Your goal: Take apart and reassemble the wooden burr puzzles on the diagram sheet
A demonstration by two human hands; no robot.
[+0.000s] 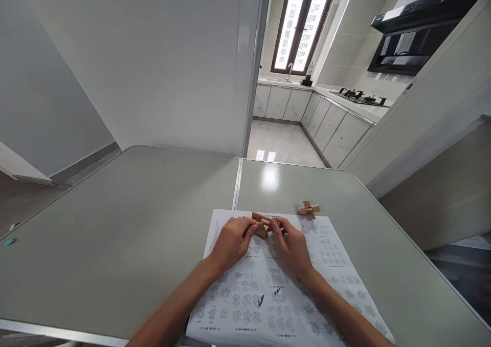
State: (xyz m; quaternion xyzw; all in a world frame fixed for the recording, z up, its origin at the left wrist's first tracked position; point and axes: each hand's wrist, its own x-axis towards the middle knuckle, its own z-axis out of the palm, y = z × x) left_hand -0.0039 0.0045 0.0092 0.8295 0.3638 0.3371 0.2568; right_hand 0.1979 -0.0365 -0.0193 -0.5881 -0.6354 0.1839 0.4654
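Both of my hands meet over a printed instruction sheet (pixel 291 290) on a grey table (pixel 115 234). My left hand (pixel 230 244) and my right hand (pixel 291 244) pinch wooden puzzle pieces (pixel 261 223) between their fingertips, holding them together just above the paper's far edge. The fingers of both hands are curled closed on the wood. A second, assembled wooden cross puzzle (pixel 309 210) lies on the table just past the sheet's far right corner, apart from my hands.
The table has a seam (pixel 237 183) down its middle and a rounded far edge. A white wall panel (pixel 153 65) stands behind it. A doorway opens onto a kitchen with cabinets (pixel 330 127), a hob (pixel 362 99) and a window (pixel 303 24). A small teal spot (pixel 9 242) marks the table's left edge.
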